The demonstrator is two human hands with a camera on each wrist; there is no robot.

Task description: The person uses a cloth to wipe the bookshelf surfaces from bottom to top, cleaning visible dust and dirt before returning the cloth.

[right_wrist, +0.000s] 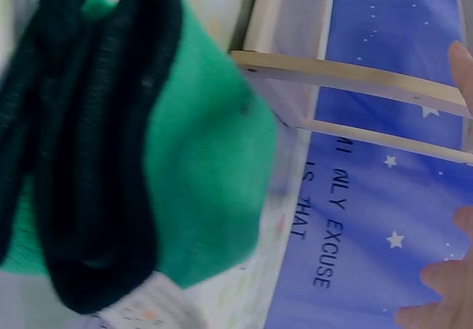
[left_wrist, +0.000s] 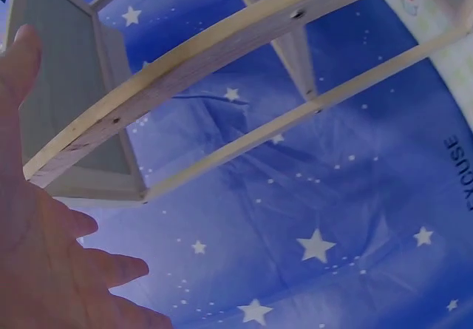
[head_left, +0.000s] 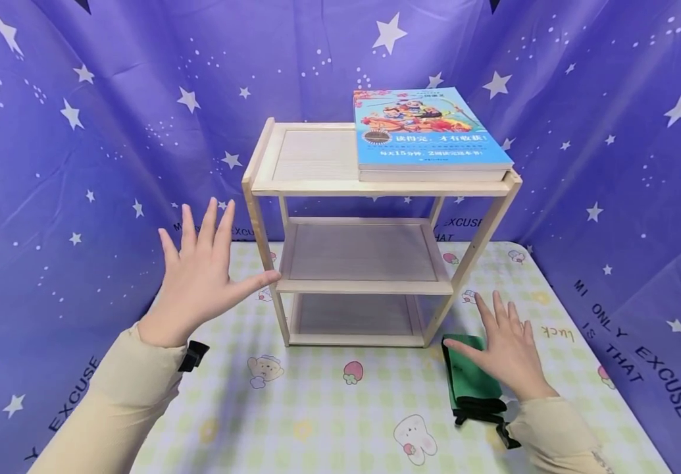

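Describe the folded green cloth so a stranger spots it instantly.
Find the three-tier wooden shelf on the checked tablecloth. By its front right foot, partly behind the right hand, lies the folded cloth. Its green body and black edging stand out against the pale tablecloth.

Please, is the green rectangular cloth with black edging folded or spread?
Folded: the green cloth shows several black-edged layers stacked, and forms a compact rectangle on the pale checked tablecloth.

This is a curtained tabletop booth. Star-print fabric lines the frame's left, top and right. Patterned tablecloth covers lower centre.
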